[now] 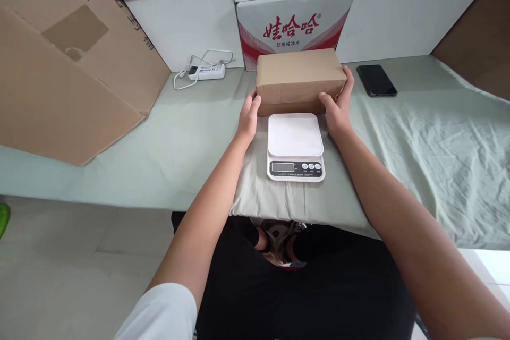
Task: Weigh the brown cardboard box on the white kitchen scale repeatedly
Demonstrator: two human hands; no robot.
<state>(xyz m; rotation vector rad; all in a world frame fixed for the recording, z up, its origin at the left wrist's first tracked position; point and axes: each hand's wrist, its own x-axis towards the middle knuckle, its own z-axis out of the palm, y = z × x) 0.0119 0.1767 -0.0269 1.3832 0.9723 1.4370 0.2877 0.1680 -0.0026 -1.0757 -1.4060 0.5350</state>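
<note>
The cardboard box [300,77] is located behind the scale [295,135], on the far side of the cloth-covered desk [199,143], and is held between both hands. The left hand [248,118] is pressed against the left end of the box, thumb at the front corner. The right hand [338,109] clasps the right end, with its thumb on the front face and its fingers wrapped around the side. It cannot be told from this angle whether the underside of the box bears fully on the desk. The scale stands level, platform toward the box, display and three buttons toward the person. A printed carton [295,24] stands upright directly behind the box. A black phone [376,81] lies to the right; a white device [207,71] with a cable [185,85] lies to the left.
</note>
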